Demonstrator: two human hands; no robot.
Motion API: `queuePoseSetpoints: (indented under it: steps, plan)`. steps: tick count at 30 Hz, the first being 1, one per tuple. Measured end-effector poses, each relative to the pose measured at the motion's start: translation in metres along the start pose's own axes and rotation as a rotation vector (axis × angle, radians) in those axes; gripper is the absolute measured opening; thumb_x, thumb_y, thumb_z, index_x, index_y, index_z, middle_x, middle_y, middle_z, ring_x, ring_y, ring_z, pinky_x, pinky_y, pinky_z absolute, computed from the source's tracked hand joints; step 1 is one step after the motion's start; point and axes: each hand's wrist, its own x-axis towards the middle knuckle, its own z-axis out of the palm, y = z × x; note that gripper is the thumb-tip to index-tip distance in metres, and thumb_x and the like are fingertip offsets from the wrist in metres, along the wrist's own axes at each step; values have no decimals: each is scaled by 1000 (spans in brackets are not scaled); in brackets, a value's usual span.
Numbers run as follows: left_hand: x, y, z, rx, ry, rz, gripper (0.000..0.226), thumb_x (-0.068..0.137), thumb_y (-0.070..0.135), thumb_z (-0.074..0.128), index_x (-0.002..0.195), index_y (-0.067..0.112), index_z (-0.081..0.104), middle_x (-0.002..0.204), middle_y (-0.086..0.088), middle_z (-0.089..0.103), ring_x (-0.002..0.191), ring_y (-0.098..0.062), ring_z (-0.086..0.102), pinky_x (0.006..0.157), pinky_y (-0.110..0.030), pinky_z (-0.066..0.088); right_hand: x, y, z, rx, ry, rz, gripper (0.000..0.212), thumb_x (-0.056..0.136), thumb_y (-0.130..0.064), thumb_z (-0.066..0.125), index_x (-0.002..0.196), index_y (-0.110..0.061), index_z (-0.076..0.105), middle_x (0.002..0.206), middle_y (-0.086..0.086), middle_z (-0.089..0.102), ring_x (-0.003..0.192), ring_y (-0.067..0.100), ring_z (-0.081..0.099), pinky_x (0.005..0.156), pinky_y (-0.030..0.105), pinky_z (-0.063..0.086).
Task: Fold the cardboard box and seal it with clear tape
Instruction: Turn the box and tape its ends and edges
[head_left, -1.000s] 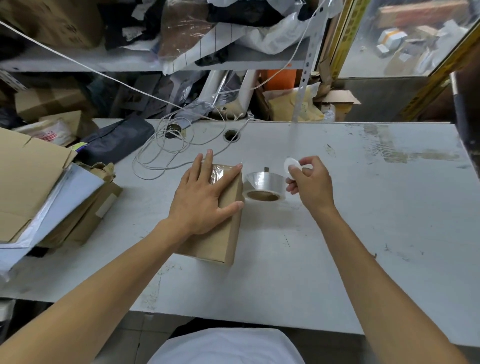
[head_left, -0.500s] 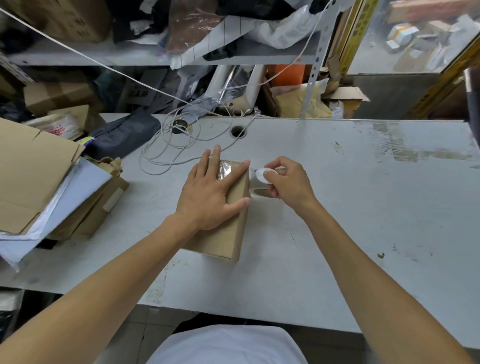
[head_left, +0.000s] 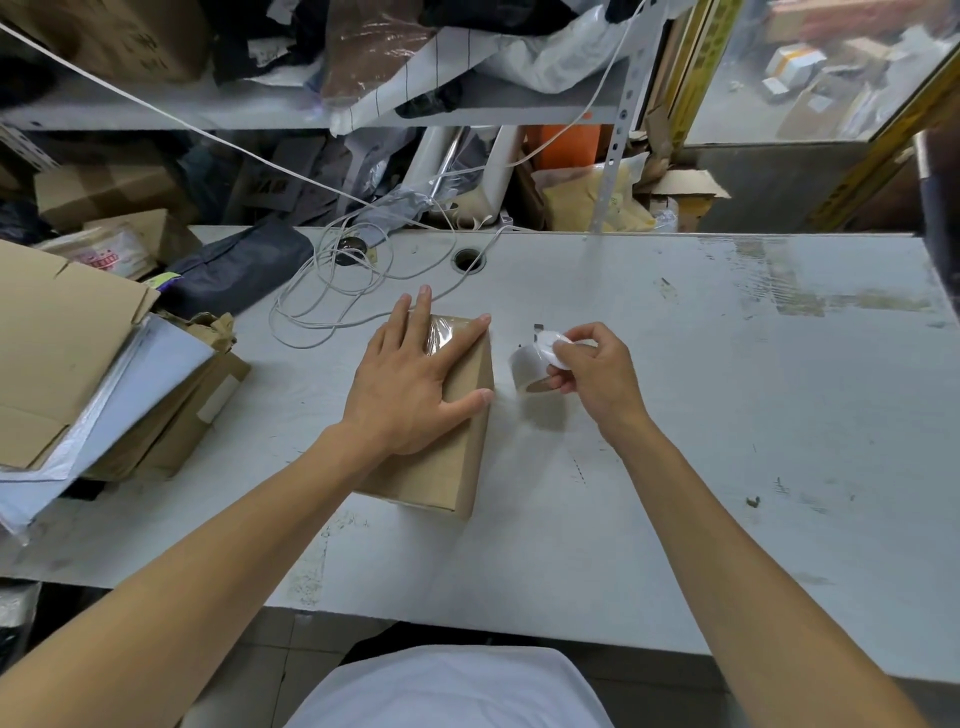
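Cardboard box (head_left: 447, 457): folded shut, lying flat on the white table (head_left: 727, 415) just ahead of the person, left of centre; a shiny strip of clear tape (head_left: 441, 332) already covers its far end.
Left hand (head_left: 410, 384): spread flat, palm down on the box top, fingers reaching to the taped far end, thumb along the right edge; it presses rather than clasps, closed on nothing.
Right hand (head_left: 592, 379): pinched on a small white round object (head_left: 551, 349), probably a cutter, and appears to steady the tape roll (head_left: 530, 369) that sits just beside the box's right edge.
Tape link: whether a strip runs from roll to box cannot be made out.
Stage: by my reading, the far end is sealed and the strip is being cut or was just cut.
Risk, tape: a loose clear end could curl back onto the roll or itself and be hard to find again.
Risk, box: if the palm lifts early, the flaps may spring and wrinkle the strip.
Risk, clutter: the white cable (head_left: 332, 306) coiled near the far end could snag a sticky tail.
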Motion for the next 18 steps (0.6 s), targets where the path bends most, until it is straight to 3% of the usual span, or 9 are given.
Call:
queuePoseSetpoints:
  steps: [8,18]
  plan:
    - [0,0,2,-5,13,2,78,79,81,26,148,62,-3,168,-8,-8,154,-30,-7,121,-48,13,-2,26,-43,170,178,43,17,97,-16,60,106,-6,50,82,11,69,59,18,67,56,24,55]
    - [-1,2,2,-2,13,-12,78,77,83,24,148,63,-1,168,-8,-4,154,-30,-4,120,-51,17,-20,57,-90,123,125,105,13,99,-16,57,93,-15,46,93,15,69,68,20,70,62,27,55]
